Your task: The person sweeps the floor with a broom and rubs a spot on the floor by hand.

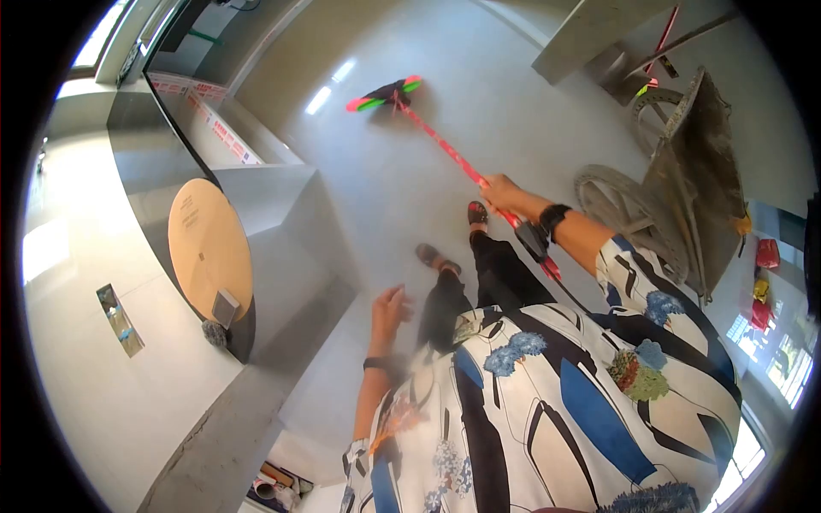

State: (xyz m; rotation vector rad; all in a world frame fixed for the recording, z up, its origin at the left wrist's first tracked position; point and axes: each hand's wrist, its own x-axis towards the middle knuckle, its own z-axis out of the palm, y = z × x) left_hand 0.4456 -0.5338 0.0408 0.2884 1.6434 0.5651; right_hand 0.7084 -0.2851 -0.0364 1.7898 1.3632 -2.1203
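Observation:
A red patterned pole point(445, 152) slants across the floor, with a broom-like head point(386, 94) in black, green and pink-red at its far end. My right hand point(503, 195) is wrapped round this pole, partway along it. Below my right hand, a dark object point(532, 240) lies along the pole near my black wristband. My left hand point(391, 309) hangs beside my left leg, away from the pole and touching nothing visible. Its fingers are blurred, partly extended, with nothing seen in them.
A dirty two-wheeled cart point(697, 179) stands at the right, by a grey panel point(590, 38). To the left, a round tan board point(209, 248) lies on a dark counter point(141, 162). A grey wall end point(286, 248) stands beside it. My feet are on the grey floor point(342, 188).

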